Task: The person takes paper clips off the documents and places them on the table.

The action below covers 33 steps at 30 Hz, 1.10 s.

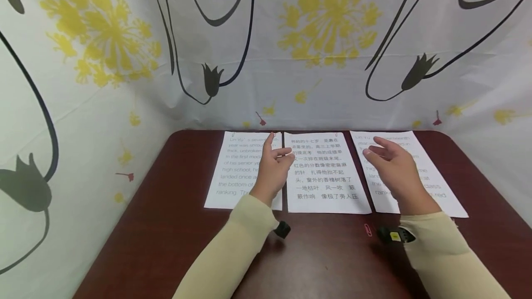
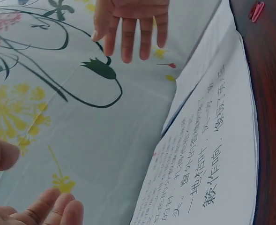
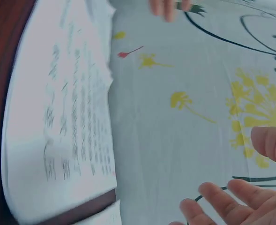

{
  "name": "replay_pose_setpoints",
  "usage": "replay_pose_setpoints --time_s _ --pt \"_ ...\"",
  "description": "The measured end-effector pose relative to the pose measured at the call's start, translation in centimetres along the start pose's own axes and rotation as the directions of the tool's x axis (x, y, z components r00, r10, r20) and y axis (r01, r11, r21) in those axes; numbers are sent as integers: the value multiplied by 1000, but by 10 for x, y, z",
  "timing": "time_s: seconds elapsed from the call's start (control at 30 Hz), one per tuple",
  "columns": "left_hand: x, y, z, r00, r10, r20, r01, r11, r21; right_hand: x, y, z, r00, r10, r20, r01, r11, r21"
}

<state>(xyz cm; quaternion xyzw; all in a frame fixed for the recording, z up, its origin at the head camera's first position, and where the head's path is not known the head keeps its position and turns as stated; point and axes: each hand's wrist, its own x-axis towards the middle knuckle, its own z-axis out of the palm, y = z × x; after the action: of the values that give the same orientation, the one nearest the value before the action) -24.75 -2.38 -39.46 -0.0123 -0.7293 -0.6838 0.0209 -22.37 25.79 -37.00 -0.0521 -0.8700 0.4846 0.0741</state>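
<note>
Both hands hover over printed sheets with nothing in them, palms turned toward each other. My left hand (image 1: 271, 172) overlaps the right side of the left sheet (image 1: 224, 183), which bears English text. The middle sheet (image 1: 324, 174), printed in Chinese characters, lies between the hands. Over the right sheet (image 1: 436, 170), also in English, is my right hand (image 1: 395, 170), its fingers bent loosely. In the left wrist view, the right hand (image 2: 133, 28) shows straight, spread fingers. The right wrist view catches relaxed fingers (image 3: 224, 201) and, at its top, the left fingertips (image 3: 168, 9).
A pink paper clip (image 1: 367, 230) lies on the dark red-brown table (image 1: 316, 262), in front of the sheets. Behind and to the left hangs a white cloth (image 1: 257, 59) with yellow flowers and dark stems. Small cameras (image 1: 282, 230) sit at the wrists.
</note>
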Motion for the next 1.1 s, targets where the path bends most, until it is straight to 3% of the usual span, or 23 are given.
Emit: replay_pose_setpoints --time_s 0.23,0.53,0.73,1.1 --pt "1 -7 -5 998 -61 -5 60 998 -29 7 3 10 996 74 57 -79 993 92" --pt "4 -19 -4 992 -125 18 125 992 19 7 12 15 994 52 97 -64 990 127" --pt "1 -22 -3 979 -197 54 194 979 54 5 12 20 988 76 138 -92 989 118" --pt "0 -29 1 965 -236 116 226 970 90 6 15 28 959 151 242 -167 985 47"
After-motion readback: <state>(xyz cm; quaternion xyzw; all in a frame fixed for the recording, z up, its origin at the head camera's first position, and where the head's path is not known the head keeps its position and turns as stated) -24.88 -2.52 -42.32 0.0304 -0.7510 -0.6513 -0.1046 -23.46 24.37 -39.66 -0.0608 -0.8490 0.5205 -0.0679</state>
